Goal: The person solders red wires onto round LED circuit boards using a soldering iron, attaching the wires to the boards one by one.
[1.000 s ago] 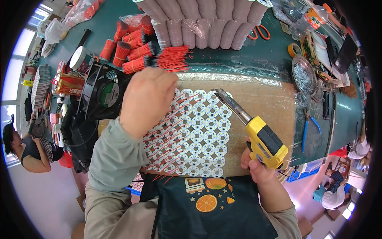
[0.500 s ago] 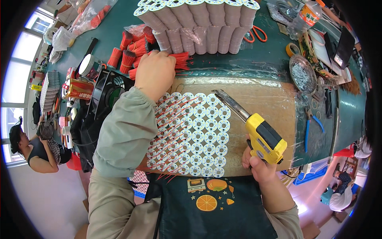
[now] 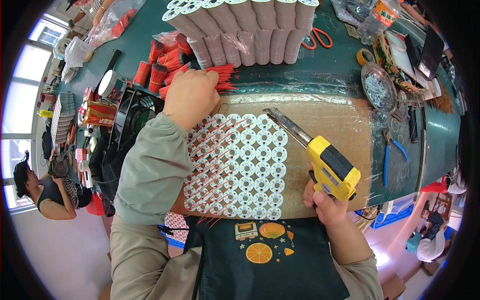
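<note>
My right hand (image 3: 327, 206) grips a yellow and black soldering gun (image 3: 331, 167) by its handle. Its metal tip points up and left, close to the upper right corner of a grid of round white circuit boards (image 3: 262, 167). Thin red wires lie slantwise across the boards on the grid's left side. At the loose pile of short red wires (image 3: 226, 80) beyond the grid, my left hand (image 3: 191, 97) reaches down with curled fingers. Its fingertips are hidden, so I cannot make out what they pinch.
Tall stacks of round boards (image 3: 245, 45) stand at the back, beside tied red wire bundles (image 3: 158, 75). A black fan (image 3: 135, 115) is at the left. Blue-handled pliers (image 3: 387, 160), a metal dish (image 3: 379, 87), tape (image 3: 366, 56) and orange-handled scissors (image 3: 322, 37) lie to the right.
The whole view has shifted slightly. My left hand stays at the red wires, its fingers a little differently bent. My right hand keeps hold of the soldering gun in nearly the same place.
</note>
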The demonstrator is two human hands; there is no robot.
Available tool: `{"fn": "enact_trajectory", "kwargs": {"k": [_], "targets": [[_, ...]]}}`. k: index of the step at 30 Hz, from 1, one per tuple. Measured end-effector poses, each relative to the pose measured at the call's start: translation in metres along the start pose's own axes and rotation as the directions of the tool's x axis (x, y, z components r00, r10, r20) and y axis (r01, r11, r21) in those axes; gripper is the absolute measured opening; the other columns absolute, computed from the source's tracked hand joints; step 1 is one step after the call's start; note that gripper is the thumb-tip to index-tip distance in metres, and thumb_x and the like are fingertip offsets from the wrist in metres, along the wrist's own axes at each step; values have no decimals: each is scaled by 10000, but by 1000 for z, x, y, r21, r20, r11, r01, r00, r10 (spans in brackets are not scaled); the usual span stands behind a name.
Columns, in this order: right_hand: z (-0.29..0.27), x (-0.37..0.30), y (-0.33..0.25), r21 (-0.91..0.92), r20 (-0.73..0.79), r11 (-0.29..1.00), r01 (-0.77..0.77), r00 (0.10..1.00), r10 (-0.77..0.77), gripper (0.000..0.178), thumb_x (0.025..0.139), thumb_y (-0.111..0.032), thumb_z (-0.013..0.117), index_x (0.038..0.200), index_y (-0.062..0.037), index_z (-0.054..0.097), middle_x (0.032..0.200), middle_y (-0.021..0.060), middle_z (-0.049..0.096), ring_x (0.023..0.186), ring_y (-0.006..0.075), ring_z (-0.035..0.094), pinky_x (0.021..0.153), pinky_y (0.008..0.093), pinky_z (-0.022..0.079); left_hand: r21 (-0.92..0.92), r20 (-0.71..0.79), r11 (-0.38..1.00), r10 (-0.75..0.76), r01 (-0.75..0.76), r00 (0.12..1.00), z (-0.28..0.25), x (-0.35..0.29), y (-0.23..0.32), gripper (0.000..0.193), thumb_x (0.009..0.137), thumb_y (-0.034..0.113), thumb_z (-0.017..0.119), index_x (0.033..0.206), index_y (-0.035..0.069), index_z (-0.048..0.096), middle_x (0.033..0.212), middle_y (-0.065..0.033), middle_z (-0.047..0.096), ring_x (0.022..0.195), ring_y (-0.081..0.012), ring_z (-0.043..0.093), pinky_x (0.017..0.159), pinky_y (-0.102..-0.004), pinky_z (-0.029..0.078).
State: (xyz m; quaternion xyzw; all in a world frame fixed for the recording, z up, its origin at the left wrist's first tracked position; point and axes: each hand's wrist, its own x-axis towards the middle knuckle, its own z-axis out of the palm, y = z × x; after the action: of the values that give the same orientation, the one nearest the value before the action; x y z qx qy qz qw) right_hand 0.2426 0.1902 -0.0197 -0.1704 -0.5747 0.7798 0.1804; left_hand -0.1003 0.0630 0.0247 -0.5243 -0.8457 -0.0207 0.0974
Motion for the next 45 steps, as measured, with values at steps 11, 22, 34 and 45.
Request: {"fn": "enact_trajectory", "kwargs": {"k": [11, 22, 34, 45], "targets": [[0, 1, -2, 13, -3, 999, -41, 999, 41, 727, 866, -328, 755, 1382, 71, 434, 678, 49, 511, 540, 134, 476, 514, 270, 419, -84, 103, 996, -13, 21, 995, -6, 0, -2, 104, 873, 106, 576, 903, 30, 641, 875, -184, 666, 872, -378, 644, 775, -496, 499], [2, 1, -4, 8, -19, 999, -51, 999, 51, 719, 863, -315, 755, 1373, 78, 437, 675, 51, 511, 534, 133, 482, 507, 268, 419, 102, 131, 993, 44, -58, 990, -14, 9, 1, 127, 885, 132, 616, 916, 28, 682, 938, -151, 644, 949, -345, 630, 812, -464, 522], [0, 1, -2, 10, -14, 997, -78, 997, 78, 711, 857, -310, 758, 1370, 69, 444, 680, 45, 510, 532, 129, 482, 507, 268, 424, 136, 128, 989, 40, -58, 991, -17, 6, -1, 138, 914, 159, 608, 908, 34, 669, 889, -154, 660, 916, -345, 639, 798, -467, 495], [1, 3, -3, 4, -24, 999, -52, 998, 52, 709, 862, -310, 754, 1374, 69, 441, 699, 52, 525, 524, 129, 485, 495, 266, 423, 86, 255, 989, 97, -122, 962, -21, 5, -7, 99, 885, 97, 611, 872, 18, 669, 927, -166, 644, 950, -354, 635, 820, -455, 520]]}}
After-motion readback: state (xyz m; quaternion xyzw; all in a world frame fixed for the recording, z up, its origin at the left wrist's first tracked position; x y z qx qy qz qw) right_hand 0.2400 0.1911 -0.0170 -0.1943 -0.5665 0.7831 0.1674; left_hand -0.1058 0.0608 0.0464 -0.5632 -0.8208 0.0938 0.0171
